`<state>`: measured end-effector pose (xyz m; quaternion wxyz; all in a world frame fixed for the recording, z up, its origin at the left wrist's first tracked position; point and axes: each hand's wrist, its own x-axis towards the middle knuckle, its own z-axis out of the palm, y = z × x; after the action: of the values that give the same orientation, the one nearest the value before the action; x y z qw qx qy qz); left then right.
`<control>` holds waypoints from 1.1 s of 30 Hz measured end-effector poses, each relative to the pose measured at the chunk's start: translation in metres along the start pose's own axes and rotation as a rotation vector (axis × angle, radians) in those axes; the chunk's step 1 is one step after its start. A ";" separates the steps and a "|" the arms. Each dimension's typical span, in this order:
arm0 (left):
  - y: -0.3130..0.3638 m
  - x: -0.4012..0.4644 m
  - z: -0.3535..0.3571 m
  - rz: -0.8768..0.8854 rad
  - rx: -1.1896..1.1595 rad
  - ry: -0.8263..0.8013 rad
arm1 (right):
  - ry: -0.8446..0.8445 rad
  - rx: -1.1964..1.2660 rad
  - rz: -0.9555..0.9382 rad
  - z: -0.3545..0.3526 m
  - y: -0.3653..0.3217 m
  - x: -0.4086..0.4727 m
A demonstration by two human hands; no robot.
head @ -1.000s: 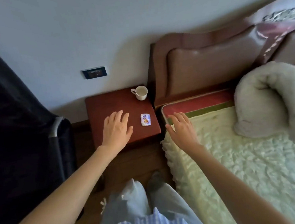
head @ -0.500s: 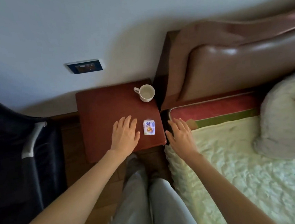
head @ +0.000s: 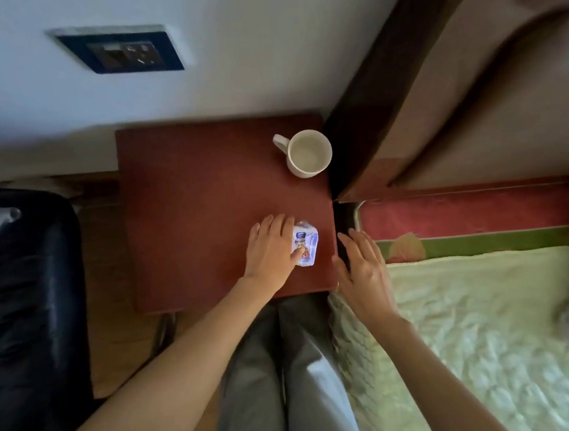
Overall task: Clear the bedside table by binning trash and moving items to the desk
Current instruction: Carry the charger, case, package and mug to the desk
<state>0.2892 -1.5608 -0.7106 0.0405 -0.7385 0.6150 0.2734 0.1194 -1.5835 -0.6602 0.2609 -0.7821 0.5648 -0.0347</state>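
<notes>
— Bedside table [head: 191, 223], red-brown: where's the wrapper?
— Small packet [head: 306, 246] lies under the left hand [head: 271, 254], thumb touching it, fingers straight; mug [head: 308, 153] well beyond the fingertips.
— Right hand [head: 363, 270]?
— Fingers spread, holding nothing

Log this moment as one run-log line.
left hand touching wrapper | right hand open at table edge | mug untouched

Bedside table [head: 187, 217]: square, reddish-brown wood top, set against the wall. White mug [head: 308, 153] stands upright at the top's 1 o'clock corner, empty, handle pointing to 10 o'clock. Small white-and-blue wrapper [head: 308, 246], crumpled, printed, lies flat near the 4 o'clock edge, well apart from the mug, at 6 o'clock from it.
</notes>
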 end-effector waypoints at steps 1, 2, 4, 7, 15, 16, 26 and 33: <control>0.002 0.004 0.007 -0.015 -0.024 0.016 | -0.001 0.001 -0.004 0.006 0.006 0.000; 0.005 0.007 0.014 -0.023 -0.027 0.034 | -0.002 0.004 -0.005 0.011 0.013 0.000; 0.010 0.009 0.028 -0.021 0.010 0.052 | -0.003 0.012 -0.004 0.021 0.025 0.000; 0.015 0.009 0.044 -0.042 0.030 0.097 | -0.011 0.034 0.004 0.031 0.039 -0.004; 0.012 0.002 0.049 -0.154 -0.514 0.243 | -0.040 0.058 -0.079 0.037 0.042 0.002; 0.010 0.001 0.046 -0.161 -0.534 0.263 | -0.037 0.065 -0.097 0.037 0.037 0.007; -0.050 -0.006 -0.001 -0.269 -0.601 0.502 | 0.042 0.145 -0.261 0.040 -0.065 0.088; -0.088 -0.009 -0.016 -0.283 -0.633 0.567 | 0.061 -0.239 -0.221 0.046 -0.088 0.171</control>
<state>0.3754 -1.5376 -0.7174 -0.3206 -0.8372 0.3806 0.2267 0.2733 -1.7007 -0.7010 0.1431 -0.8636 0.4831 -0.0194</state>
